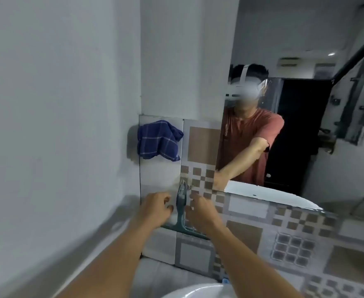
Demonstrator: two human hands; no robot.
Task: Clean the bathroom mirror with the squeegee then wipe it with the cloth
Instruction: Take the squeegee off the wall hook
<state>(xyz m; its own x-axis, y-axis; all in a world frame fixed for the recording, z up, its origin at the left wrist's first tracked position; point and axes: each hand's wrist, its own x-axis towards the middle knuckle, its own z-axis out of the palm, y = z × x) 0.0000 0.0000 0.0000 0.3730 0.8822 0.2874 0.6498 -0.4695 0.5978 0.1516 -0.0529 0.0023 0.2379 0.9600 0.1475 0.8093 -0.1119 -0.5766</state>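
A green squeegee (181,208) hangs on the tiled wall from a metal hook (184,184), handle upright and blade at the bottom. My left hand (155,209) is just left of the handle with its fingers curled and a small gap to it. My right hand (200,211) is just right of the handle, fingertips at its edge, not closed around it. A blue checked cloth (158,139) hangs on the wall up and to the left of the squeegee. The mirror (305,50) fills the upper right and reflects a person in a red shirt.
A white sink rim (198,292) shows at the bottom edge below my arms. Patterned brown and grey tiles (247,233) run under the mirror. A plain white wall (58,104) takes up the left side. The mirror reflects a dark doorway.
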